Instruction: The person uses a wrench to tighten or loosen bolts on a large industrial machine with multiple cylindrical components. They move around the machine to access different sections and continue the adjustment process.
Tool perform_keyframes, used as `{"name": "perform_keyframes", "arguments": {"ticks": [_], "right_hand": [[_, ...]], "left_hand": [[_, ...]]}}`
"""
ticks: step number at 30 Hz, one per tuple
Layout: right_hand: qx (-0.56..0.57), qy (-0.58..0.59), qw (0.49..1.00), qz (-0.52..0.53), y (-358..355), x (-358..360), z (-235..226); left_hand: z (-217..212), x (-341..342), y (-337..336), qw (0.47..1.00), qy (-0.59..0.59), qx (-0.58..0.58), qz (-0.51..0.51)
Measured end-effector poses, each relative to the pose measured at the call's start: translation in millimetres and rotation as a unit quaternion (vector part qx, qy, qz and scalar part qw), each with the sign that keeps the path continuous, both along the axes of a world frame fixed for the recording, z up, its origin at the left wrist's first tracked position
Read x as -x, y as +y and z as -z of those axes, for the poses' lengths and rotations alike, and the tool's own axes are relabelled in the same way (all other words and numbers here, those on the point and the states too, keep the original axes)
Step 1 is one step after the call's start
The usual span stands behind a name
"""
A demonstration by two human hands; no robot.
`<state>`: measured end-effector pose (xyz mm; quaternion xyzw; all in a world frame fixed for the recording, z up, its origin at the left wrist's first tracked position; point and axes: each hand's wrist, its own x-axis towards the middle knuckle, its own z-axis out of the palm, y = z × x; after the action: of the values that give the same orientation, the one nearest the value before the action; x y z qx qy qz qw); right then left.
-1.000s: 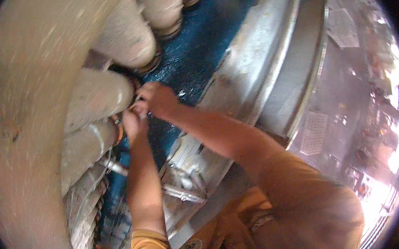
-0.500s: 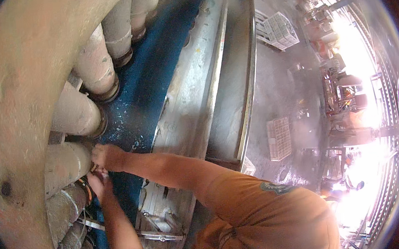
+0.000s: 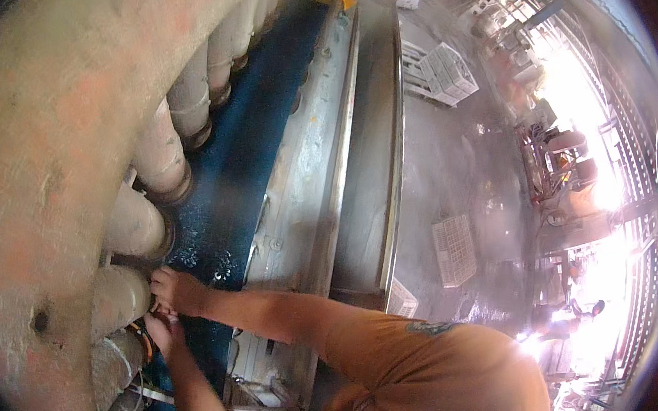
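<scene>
Head view: hands (image 3: 167, 310) at beige pipe (image 3: 118, 298), grip unclear; blue machine deck (image 3: 254, 157), wet grey floor (image 3: 458, 163).

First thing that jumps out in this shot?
The huge tan curved pipe fills the left side, with a row of pale branch tubes running off it onto a deep blue machine body. At lower left, both hands meet at one tube's base: the right hand above, the left hand just below, by something orange. On the right lies a wet grey floor with white crates.
</scene>
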<state>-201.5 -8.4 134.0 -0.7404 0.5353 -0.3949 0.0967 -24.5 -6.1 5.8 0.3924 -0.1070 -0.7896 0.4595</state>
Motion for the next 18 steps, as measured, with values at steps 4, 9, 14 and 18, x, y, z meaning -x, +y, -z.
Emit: {"name": "perform_keyframes", "arguments": {"ticks": [4, 9, 14, 18], "right_hand": [[-0.027, 0.056, 0.997, -0.052, 2, 3, 4], [-0.008, 0.032, 0.998, -0.061, 1, 6, 13], [-0.026, 0.001, 1.000, -0.005, 5, -2, 10], [-0.029, 0.028, 0.998, -0.052, 3, 3, 14]], "left_hand": [[2, -2, -1, 0.993, 0.094, 0.056, 0.050], [-21, 23, 9, 0.991, -0.101, 0.090, 0.000], [-19, 7, 1, 1.000, -0.003, 0.017, -0.004], [-26, 20, 6, 0.994, -0.067, 0.089, 0.015]]}}
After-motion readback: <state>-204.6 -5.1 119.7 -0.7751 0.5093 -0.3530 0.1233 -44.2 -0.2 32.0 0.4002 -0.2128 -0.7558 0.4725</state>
